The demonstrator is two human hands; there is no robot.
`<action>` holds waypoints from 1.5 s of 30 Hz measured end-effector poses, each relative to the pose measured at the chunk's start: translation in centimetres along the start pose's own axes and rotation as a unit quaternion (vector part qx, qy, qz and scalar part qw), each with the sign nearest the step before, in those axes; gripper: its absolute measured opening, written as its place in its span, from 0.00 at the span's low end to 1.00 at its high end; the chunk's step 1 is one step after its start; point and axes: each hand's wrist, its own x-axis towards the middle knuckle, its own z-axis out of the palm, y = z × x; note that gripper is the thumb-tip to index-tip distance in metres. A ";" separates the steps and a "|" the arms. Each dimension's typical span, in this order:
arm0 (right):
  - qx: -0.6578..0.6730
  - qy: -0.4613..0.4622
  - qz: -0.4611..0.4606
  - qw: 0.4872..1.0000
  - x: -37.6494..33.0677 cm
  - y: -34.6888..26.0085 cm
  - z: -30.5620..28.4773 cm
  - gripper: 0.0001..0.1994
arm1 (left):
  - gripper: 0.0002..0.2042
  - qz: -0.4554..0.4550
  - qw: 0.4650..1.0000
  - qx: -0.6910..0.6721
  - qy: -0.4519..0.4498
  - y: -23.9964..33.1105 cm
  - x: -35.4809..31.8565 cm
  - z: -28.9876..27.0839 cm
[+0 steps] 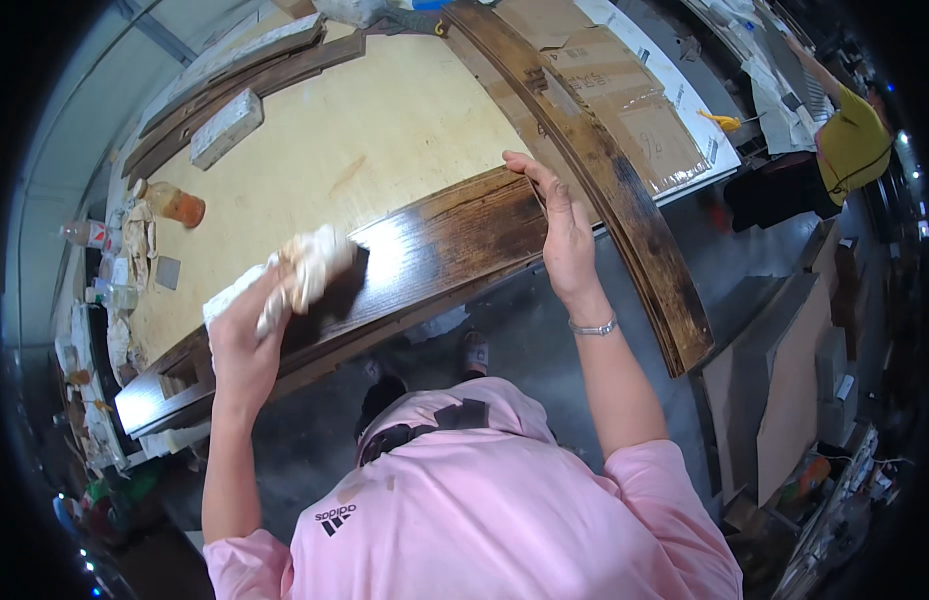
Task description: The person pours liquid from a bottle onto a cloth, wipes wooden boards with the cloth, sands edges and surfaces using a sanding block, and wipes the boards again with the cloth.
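A glossy dark brown wooden board [439, 240] lies slanted along the near edge of the work table. My left hand [246, 335] is closed around a crumpled cream cloth [316, 265], which is over the board's left part. A dark patch beside the cloth is shadow or a dark piece; I cannot tell which. At the board's right end, my right hand [566, 240] rests against the corner with its fingers stretched out along the end edge.
Long curved brown boards [604, 170] lie stacked at right, beside flattened cardboard [634, 110]. More boards [249, 85] and a pale block [227, 128] sit at the far left. A jar of amber liquid [174, 205] stands on the pale tabletop [404, 110]. Another person [849, 145] is at far right.
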 end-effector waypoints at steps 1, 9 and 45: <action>-0.001 -0.002 0.002 1.000 0.1 0.2 -0.2 0.31 | 0.26 0.063 0.998 0.008 0.014 2.2 1.2 1.0; 0.271 -0.030 0.108 0.956 0.2 1.9 0.3 0.36 | 0.22 0.395 0.903 0.167 -0.012 11.1 5.2 10.4; -0.325 -0.195 -0.151 0.913 0.8 -6.7 10.5 0.32 | 0.25 0.218 0.953 0.180 0.105 1.5 -5.3 1.9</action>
